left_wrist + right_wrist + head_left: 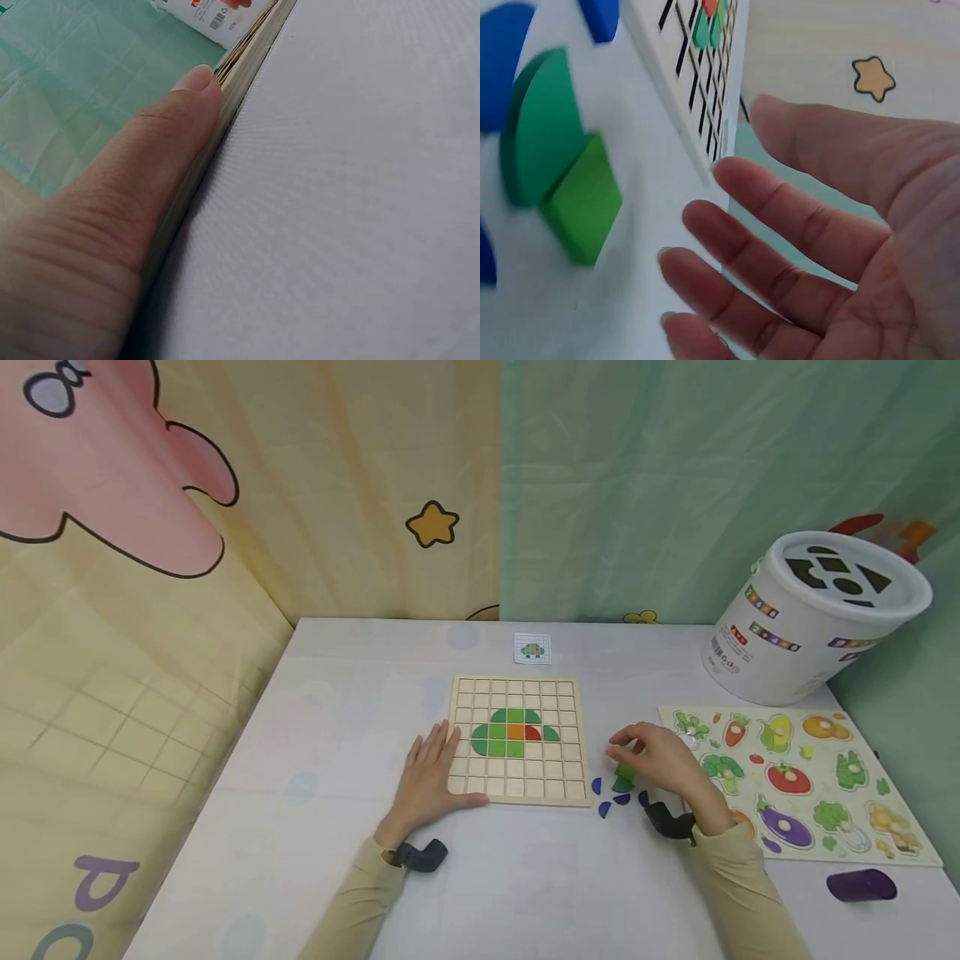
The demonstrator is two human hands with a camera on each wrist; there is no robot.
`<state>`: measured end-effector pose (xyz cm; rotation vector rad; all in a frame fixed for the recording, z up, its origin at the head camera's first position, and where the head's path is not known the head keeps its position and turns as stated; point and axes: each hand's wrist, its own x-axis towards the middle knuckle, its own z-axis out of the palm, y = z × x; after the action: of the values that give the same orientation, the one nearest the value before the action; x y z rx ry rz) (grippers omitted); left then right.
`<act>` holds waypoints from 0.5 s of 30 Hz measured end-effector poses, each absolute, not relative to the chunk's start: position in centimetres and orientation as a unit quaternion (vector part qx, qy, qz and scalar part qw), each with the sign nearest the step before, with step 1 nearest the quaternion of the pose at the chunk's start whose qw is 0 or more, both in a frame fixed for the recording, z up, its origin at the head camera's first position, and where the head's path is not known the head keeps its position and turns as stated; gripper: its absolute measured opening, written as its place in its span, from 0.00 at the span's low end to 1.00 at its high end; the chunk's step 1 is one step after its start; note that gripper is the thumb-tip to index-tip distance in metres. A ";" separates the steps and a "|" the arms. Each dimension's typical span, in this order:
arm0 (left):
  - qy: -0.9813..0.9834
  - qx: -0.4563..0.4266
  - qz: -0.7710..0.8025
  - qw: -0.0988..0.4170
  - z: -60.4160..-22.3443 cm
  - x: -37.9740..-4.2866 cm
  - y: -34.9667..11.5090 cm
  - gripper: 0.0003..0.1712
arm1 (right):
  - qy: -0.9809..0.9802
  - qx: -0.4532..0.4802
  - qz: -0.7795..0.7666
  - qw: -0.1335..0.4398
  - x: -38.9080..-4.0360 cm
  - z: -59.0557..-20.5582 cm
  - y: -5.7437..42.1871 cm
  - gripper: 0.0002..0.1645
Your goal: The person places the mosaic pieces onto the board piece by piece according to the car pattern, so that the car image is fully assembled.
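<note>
A wooden grid board (562, 781) lies on the table, with green, orange and red pieces (516, 732) set together in its middle squares. My left hand (426, 777) rests at the board's lower left corner, fingers spread over its left edge. In the left wrist view the left thumb (161, 131) lies along the board's side. Right of the board hovers my right hand (663, 760), its fingers loosely bent and nothing between them. Beside it on the table lie a dark green rounded piece (544, 131), a light green square piece (586, 206) and several blue half-round pieces (604, 809).
Behind the board lies a small picture card (532, 648). A white bucket (795, 627) with shaped holes in its lid stands at the back right. In front of it is a vegetable picture board (813, 793), with a dark purple object (862, 886) near its lower edge.
</note>
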<state>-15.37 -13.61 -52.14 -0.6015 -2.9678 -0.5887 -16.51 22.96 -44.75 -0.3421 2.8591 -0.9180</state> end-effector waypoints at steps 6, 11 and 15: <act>-0.963 -0.192 -0.187 0.027 -52.1 -15.4 -13.7 0.67 | 0.945 -0.106 -0.288 0.110 -16.2 -45.2 24.5 0.19; -0.962 -0.195 -0.187 0.030 -52.1 -15.4 -13.6 0.67 | 0.942 -0.111 -0.286 0.135 -16.0 -45.6 24.7 0.22; -0.962 -0.195 -0.188 0.029 -52.0 -15.4 -13.6 0.67 | 0.937 -0.119 -0.295 0.141 -15.9 -45.8 24.6 0.21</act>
<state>-15.36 -13.59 -52.02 -0.6027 -2.9673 -0.5790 -15.88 24.55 -45.83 -0.3433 2.7059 -0.8527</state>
